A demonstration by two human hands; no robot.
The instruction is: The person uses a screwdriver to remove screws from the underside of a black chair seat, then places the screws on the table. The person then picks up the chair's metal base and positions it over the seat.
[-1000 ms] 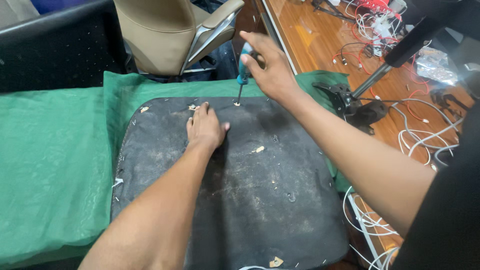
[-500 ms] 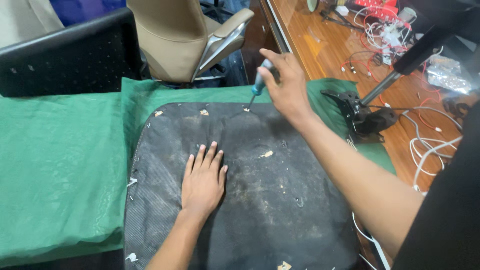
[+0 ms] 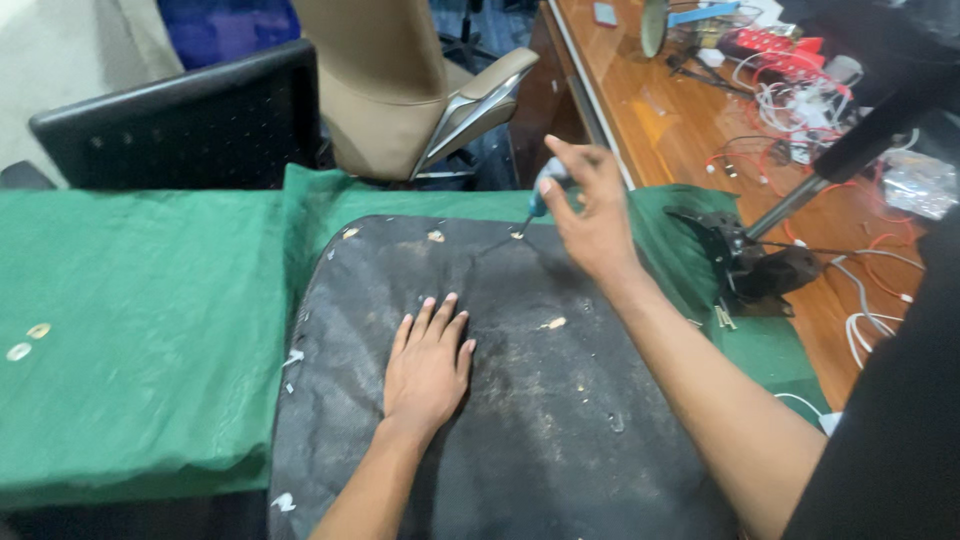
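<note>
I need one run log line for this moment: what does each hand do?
left hand: flat on black seat pad | right hand: holds screwdriver, tip at pad's far edge | under pad: green cloth

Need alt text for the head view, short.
Right hand sets a screwdriver tip on the far edge of a black seat pad; left hand lies flat on the pad. Pad rests on green cloth, beside a chair base.
</note>
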